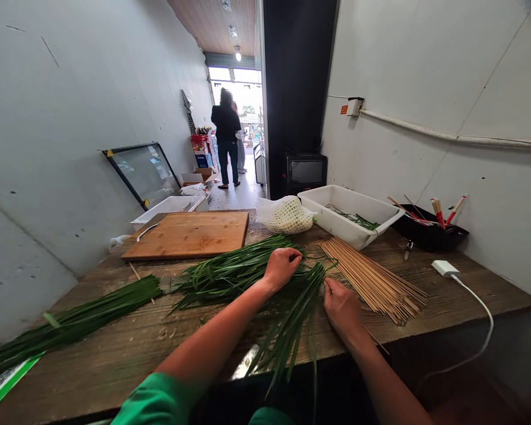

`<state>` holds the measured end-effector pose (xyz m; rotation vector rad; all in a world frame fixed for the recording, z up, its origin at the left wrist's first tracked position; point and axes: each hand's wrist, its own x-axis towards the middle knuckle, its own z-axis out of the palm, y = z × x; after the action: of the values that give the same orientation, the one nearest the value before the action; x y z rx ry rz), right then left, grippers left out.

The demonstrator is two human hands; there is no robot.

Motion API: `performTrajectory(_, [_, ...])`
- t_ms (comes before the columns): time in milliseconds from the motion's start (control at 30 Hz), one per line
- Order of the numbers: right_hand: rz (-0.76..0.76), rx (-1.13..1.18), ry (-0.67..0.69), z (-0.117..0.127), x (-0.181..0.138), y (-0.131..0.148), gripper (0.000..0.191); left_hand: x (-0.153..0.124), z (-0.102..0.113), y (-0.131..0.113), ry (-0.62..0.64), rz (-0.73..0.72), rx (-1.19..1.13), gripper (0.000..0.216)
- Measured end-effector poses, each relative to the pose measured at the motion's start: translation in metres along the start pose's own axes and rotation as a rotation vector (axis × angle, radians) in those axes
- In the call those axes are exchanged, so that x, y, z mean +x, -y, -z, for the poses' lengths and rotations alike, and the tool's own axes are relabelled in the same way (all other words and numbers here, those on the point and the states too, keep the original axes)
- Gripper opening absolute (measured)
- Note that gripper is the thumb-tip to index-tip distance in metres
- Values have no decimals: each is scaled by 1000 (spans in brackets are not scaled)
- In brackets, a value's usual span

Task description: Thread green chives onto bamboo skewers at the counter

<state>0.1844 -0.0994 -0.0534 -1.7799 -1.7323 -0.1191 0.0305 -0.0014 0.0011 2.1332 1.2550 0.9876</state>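
My left hand [283, 269] is closed in a pinch above a pile of long green leaves [230, 271]; whatever lies between its fingertips is too small to make out. Close by on the right, my right hand [343, 304] pinches at the gathered end of a smaller bunch of green leaves [294, 324]. The loose ends of this bunch fan toward me over the table's front edge. A thin stick [376, 340] shows beside my right wrist, and I cannot tell whether the hand touches it. Many thin wooden sticks [374, 280] lie spread just right of my hands.
A wooden cutting board [190, 233] lies at the back left, near another leaf bundle [84, 313]. Behind my hands are white foam netting [285, 213], a white bin [343, 236] and a black tray [455, 238]. A white charger [445, 269] trails its cable off the right side.
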Motion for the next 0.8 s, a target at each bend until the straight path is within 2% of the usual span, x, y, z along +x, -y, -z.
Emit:
performTrajectory(300, [2,-11,-1,1,0,2,31,-2,-3,4,-5,-101,95,17])
performTrajectory(567, [-17,-22,-13,3,0,4,31,-5,-5,1,20,-112,72,18])
performTrajectory(700, [-21,-11,5,6,1,5,31,-11,-9,-7,113,-167,51,19])
performTrajectory(800, [-39,-24,3,7,1,6,31,-10,-3,-9,192,-245,65,21])
